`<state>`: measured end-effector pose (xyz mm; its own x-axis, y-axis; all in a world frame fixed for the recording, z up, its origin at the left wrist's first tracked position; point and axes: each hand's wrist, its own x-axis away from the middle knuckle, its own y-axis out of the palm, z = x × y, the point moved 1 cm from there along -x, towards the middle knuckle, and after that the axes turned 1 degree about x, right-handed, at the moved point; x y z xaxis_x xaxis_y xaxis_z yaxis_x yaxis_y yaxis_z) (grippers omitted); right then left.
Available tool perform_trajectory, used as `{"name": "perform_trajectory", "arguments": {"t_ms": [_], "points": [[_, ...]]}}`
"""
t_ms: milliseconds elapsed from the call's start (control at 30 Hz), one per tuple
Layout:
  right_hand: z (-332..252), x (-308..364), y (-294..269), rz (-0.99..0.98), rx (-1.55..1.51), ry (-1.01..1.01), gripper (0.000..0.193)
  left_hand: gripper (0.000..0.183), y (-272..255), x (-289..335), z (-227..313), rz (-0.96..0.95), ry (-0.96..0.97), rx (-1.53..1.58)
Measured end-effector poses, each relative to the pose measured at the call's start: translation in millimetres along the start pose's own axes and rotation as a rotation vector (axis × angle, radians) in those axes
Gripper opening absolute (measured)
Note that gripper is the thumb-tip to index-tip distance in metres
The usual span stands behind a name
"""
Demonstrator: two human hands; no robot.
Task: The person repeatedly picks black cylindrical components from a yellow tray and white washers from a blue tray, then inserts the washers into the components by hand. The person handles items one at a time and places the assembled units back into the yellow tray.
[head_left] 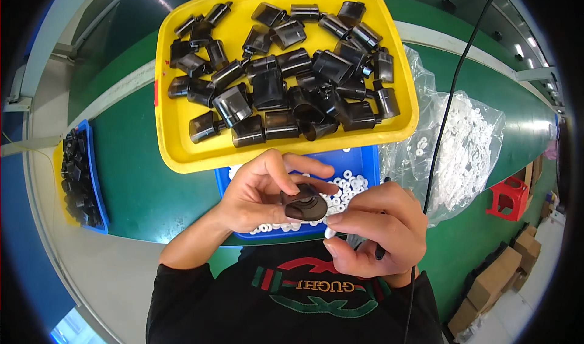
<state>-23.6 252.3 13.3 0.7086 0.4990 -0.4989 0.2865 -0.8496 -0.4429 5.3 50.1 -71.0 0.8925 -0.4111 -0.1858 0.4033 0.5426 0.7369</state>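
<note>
My left hand [254,192] grips a dark translucent plastic shell [307,207], its wide open end turned toward me. Close beside it, my right hand [392,225] pinches a small white ring [330,231] between thumb and forefinger. The ring is just below the shell's edge; whether they touch I cannot tell. A thin black tool [380,251] is also tucked in my right hand, mostly hidden by the fingers. Under both hands lies a blue tray [370,161] with many loose white rings [350,189]. Beyond it, a yellow tray [173,152] holds many similar dark shells [267,89].
A clear plastic bag [465,140] of white rings lies at the right on the green table [143,179]. A black cable [449,103] hangs across the right side. Far left stands a blue bin [96,189] of dark parts. A red stool [510,196] and cardboard boxes [496,271] are at right.
</note>
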Motion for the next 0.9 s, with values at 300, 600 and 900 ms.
{"name": "perform_trajectory", "arguments": {"t_ms": [300, 600, 900], "points": [[9, 1, 6, -0.119, 0.137, 0.058, 0.045, 0.033, 2, -1, 2, 0.026, -0.010, -0.053], [15, 2, 9, -0.092, 0.105, 0.048, 0.043, 0.038, 2, 0, 4, 0.051, -0.037, -0.134], [23, 12, 2, -0.042, 0.065, 0.064, 0.040, 0.065, 31, -2, 50, 0.221, -0.176, -0.808]]}}
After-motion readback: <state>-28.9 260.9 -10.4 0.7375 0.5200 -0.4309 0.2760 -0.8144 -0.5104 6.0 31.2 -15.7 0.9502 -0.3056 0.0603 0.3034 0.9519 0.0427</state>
